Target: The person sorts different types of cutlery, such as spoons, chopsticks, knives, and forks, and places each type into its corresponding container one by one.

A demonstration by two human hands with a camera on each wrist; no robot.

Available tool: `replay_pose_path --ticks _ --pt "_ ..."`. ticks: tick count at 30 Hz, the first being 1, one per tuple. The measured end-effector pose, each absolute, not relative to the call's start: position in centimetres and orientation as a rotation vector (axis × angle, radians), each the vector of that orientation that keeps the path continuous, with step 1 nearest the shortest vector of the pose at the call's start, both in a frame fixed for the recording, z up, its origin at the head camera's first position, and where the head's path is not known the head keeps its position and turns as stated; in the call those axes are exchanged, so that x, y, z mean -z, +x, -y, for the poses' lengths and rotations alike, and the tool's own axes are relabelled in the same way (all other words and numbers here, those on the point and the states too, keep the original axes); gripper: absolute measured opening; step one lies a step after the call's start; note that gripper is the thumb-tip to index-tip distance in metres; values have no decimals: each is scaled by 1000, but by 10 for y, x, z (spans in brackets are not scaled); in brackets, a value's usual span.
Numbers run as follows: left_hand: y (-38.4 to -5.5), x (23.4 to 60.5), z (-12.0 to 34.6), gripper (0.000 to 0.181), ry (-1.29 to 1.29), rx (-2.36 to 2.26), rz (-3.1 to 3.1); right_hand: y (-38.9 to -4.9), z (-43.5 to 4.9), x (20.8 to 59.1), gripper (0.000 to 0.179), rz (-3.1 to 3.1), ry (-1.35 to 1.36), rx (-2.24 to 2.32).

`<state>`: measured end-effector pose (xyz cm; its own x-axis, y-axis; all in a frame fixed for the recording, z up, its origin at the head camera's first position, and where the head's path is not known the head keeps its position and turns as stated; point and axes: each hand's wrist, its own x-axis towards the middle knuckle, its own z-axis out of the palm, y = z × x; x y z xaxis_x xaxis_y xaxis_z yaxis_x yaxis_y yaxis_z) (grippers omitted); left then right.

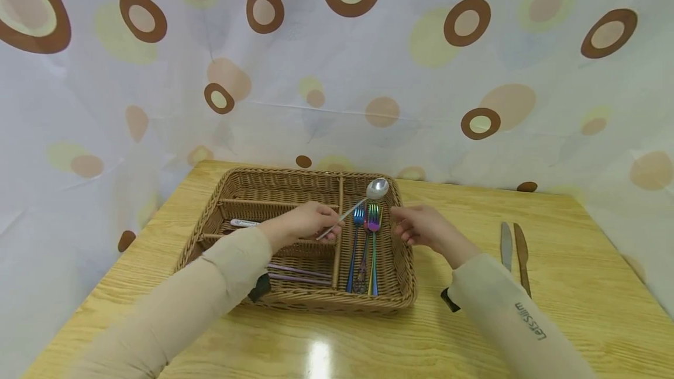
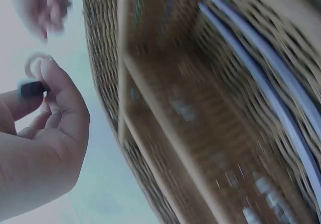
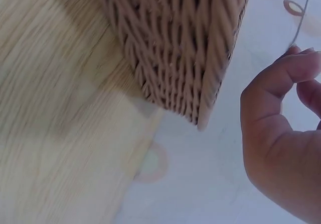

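Observation:
In the head view my left hand (image 1: pixel 310 221) pinches the handle of a silver spoon (image 1: pixel 377 188), bowl up and away, over the right part of a wicker cutlery basket (image 1: pixel 363 303). The left wrist view shows the thumb and fingers (image 2: pixel 62 83) curled together; the spoon is hard to make out there. My right hand (image 1: pixel 423 228) hovers by the basket's right rim with loosely bent fingers, apart from the spoon. Beneath the spoon, in the right compartment, lie a blue fork (image 1: pixel 358 216), a rainbow-coloured fork (image 1: pixel 374 218) and an ornate handle (image 1: pixel 360 284) between them.
Purple chopsticks (image 1: pixel 300 274) lie in the front left compartment. A white-handled piece (image 1: pixel 244 223) is in the middle one, partly behind my left arm. Right of the basket, a silver knife (image 1: pixel 506 244) and a brown knife (image 1: pixel 521 250) lie on the wooden table (image 1: pixel 574 285). A patterned cloth (image 1: pixel 421 104) hangs behind.

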<state>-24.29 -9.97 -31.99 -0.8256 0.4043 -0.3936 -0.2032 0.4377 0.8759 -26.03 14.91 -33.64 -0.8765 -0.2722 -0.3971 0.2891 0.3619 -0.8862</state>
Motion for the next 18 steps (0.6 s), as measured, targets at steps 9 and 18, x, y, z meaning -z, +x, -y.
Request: replay_pose_path --ticks 9,18 --pt "-271 321 179 38 130 -1227 -2175 -254 -195 341 58 -2168 26 1506" --pt "-282 333 229 26 183 -831 -2194 -242 -260 354 54 -2168 93 1505"
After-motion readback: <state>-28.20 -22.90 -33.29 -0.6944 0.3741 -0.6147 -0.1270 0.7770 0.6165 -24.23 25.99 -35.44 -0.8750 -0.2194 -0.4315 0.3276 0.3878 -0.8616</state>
